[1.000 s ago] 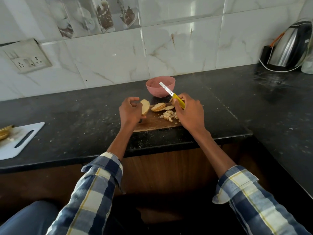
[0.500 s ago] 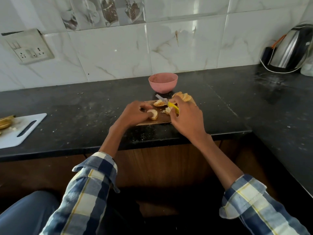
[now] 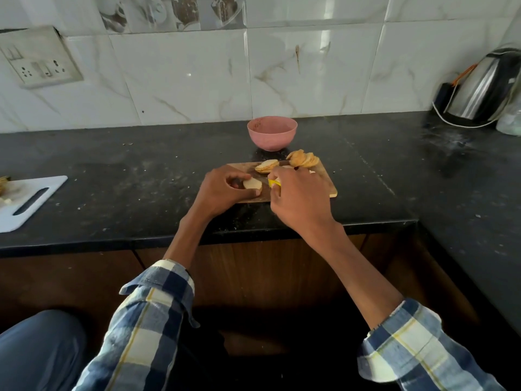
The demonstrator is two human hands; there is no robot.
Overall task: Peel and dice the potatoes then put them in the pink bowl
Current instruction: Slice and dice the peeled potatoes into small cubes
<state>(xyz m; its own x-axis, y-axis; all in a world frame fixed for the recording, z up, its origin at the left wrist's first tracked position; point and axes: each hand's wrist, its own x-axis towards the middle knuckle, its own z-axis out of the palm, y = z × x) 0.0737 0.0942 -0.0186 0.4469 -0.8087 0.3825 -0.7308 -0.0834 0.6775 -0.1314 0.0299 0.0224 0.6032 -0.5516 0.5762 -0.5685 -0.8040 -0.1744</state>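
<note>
Potato piece (image 3: 252,183) under left-hand fingers (image 3: 239,180)

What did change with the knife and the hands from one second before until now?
The right hand brought the knife down from above the board; its blade is now hidden. The left hand laid its potato piece flat there. Both kept their grip. Bowl and slices stayed.
</note>
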